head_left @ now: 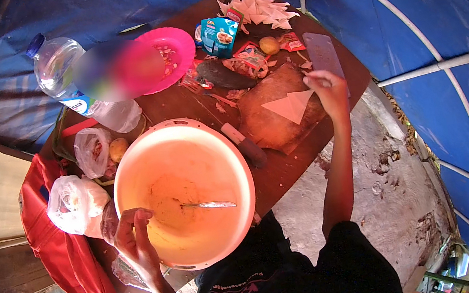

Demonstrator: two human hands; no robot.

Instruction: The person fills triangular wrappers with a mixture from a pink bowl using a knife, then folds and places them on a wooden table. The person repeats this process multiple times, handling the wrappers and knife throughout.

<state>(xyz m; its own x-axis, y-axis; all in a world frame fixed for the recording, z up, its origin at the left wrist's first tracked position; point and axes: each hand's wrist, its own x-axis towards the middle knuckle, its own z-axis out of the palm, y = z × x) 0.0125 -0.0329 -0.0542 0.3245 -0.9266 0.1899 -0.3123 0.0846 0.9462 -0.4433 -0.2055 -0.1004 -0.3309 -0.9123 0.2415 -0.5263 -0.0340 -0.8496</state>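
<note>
My right hand (328, 90) is over the right edge of a wooden board (261, 121), its thumb and fingers pinched together. Just beside its fingertips, thin pale triangular sheets (292, 106) lie on the board; whether the fingers hold a corner or something tiny is unclear. My left hand (134, 239) is at the near-left rim of a large pale basin (242, 173), fingers curled and their tips pressed together. What they hold, if anything, is hidden. Inside the basin, a metal spoon (216, 204) rests on the stained bottom.
Behind the board are a dark stone pestle (226, 74), a teal packet (221, 35), a round yellowish fruit (269, 46) and a pile of pale triangles (259, 12). A broad grey blade (324, 55) lies far right. A pink plate (185, 47), water bottle (56, 67) and plastic bags (75, 202) stand left.
</note>
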